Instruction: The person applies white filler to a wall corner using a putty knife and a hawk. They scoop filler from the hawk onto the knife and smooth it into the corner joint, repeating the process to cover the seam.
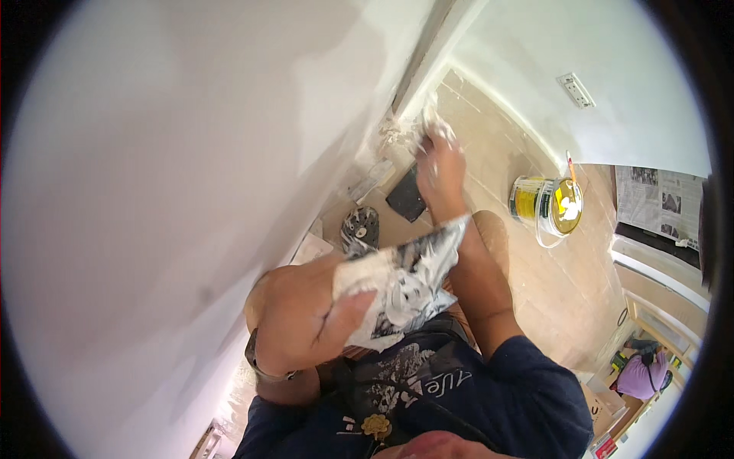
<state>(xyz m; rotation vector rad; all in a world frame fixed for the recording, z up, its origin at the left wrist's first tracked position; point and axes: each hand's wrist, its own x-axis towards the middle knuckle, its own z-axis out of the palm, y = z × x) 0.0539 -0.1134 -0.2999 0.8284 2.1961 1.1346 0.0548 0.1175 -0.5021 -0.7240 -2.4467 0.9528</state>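
My left hand (306, 310) grips a flat, dark-and-pale board (409, 287) heaped and smeared with white putty, its thumb lying across the near face. Beyond the board, my right hand (443, 172) reaches down to the foot of the wall, close to a white upright trim (432, 65). White putty coats its fingers, which look curled and blurred; I cannot make out what is in them. Rough white paste (394, 131) sits on the wall's lower corner beside those fingers.
A yellow-and-black bucket (526, 200) stands at right, with an orange-handled tool (572, 172) at its rim. On the floor lie a dark flat piece (407, 193) and my clog (361, 227). Newspaper (650, 199) hangs far right; another person in purple (641, 376) is beyond.
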